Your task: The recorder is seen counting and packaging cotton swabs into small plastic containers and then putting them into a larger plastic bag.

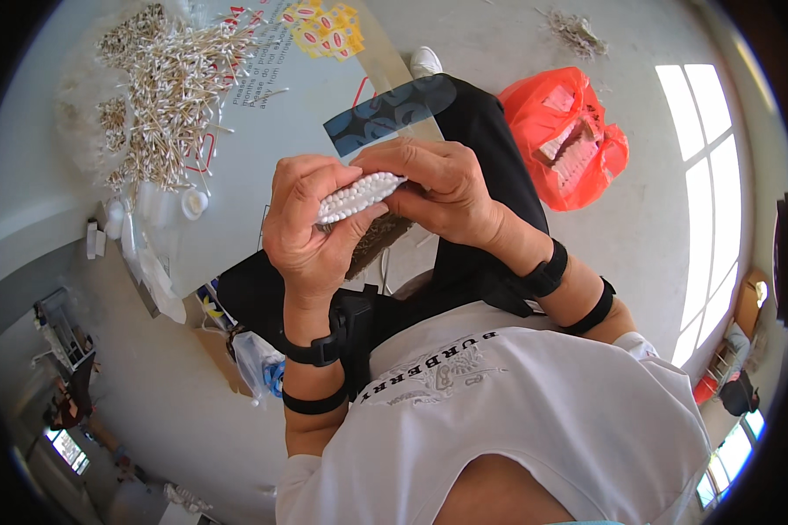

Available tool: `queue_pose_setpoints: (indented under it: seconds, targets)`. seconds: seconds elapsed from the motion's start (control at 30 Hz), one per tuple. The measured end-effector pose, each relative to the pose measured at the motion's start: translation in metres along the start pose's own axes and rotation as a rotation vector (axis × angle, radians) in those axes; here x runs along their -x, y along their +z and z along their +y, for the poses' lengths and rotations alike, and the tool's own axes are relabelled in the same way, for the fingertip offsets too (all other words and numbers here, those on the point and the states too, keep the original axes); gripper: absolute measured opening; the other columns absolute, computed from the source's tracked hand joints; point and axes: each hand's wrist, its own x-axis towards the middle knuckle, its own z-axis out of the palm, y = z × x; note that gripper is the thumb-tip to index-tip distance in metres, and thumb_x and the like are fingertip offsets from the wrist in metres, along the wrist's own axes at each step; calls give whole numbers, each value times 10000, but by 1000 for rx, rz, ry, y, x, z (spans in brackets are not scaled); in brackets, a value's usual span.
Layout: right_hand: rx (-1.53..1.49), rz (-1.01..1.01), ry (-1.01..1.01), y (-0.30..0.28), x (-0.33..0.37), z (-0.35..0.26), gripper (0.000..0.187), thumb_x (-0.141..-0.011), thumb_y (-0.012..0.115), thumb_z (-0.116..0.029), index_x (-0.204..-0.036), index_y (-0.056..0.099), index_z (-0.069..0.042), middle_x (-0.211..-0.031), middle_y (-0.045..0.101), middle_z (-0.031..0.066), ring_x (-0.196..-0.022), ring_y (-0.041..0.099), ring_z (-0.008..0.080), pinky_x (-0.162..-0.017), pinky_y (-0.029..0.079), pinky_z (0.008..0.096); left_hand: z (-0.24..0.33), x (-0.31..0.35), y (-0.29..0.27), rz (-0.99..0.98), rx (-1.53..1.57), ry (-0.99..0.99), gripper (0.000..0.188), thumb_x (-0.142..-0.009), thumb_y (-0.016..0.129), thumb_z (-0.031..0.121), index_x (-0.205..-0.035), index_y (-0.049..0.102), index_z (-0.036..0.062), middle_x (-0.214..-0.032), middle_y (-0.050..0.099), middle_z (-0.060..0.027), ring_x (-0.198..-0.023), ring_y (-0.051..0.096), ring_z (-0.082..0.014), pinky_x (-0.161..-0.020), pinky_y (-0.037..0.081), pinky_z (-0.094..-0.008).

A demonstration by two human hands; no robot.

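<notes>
Between my two hands is a packet of cotton swabs (359,198), its white tips bunched in rows and facing up. My left hand (302,219) wraps round the packet's left side, with the thumb along its near edge. At the other end, my right hand (438,188) pinches the packet's narrow right corner between thumb and fingers. The packet is above my lap by the table's edge; its lower part is hidden by my hands. A large heap of loose cotton swabs (180,96) lies on the grey table (263,131) to the left.
Yellow and white printed packets (324,31) lie at the table's far side. A dark blue translucent strip (390,114) extends from the table over my leg. Small round white containers (193,203) stand near the heap. On the floor at right sits an open red plastic bag (529,101).
</notes>
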Motion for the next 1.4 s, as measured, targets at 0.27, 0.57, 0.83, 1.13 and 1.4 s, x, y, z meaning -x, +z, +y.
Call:
queue_pose_setpoints:
  seconds: [0.27,0.57,0.83,1.13,1.4]
  targets:
    - [-73,-5,-117,-8,-3,-34,314,-705,734,6,-1012,674,5,-996,692,131,-847,688,271,-733,550,315,35,3,-8,9,-28,174,317,-645,864,67,-899,684,11,-885,628,-79,-802,588,-227,-686,495,-313]
    - [-99,-2,-116,-12,6,-45,259,-732,763,-14,-977,678,-9,-950,684,98,-755,643,196,-642,502,282,55,14,-7,27,31,58,304,-673,857,87,-908,684,4,-876,641,-88,-793,604,-222,-689,496,-302]
    - [-102,-38,-113,-23,6,-67,259,-777,769,-34,-1015,676,10,-949,675,87,-688,594,115,-562,460,229,68,18,-19,-22,-10,63,298,-726,820,86,-965,675,-19,-899,646,-94,-821,607,-230,-704,498,-308]
    - [162,-33,-295,-19,1,-71,244,-770,746,-4,-996,653,8,-888,660,100,-717,626,132,-605,498,254,68,21,-16,20,-200,196,240,-742,785,36,-931,650,-27,-878,645,-99,-807,606,-234,-704,500,-316]
    - [-427,-149,435,-8,5,-48,185,-866,730,-66,-1008,673,36,-863,661,-18,-756,553,9,-647,447,198,52,20,-16,158,482,-463,202,-842,749,15,-1020,671,-41,-837,658,-19,-718,601,-72,-672,486,-210]
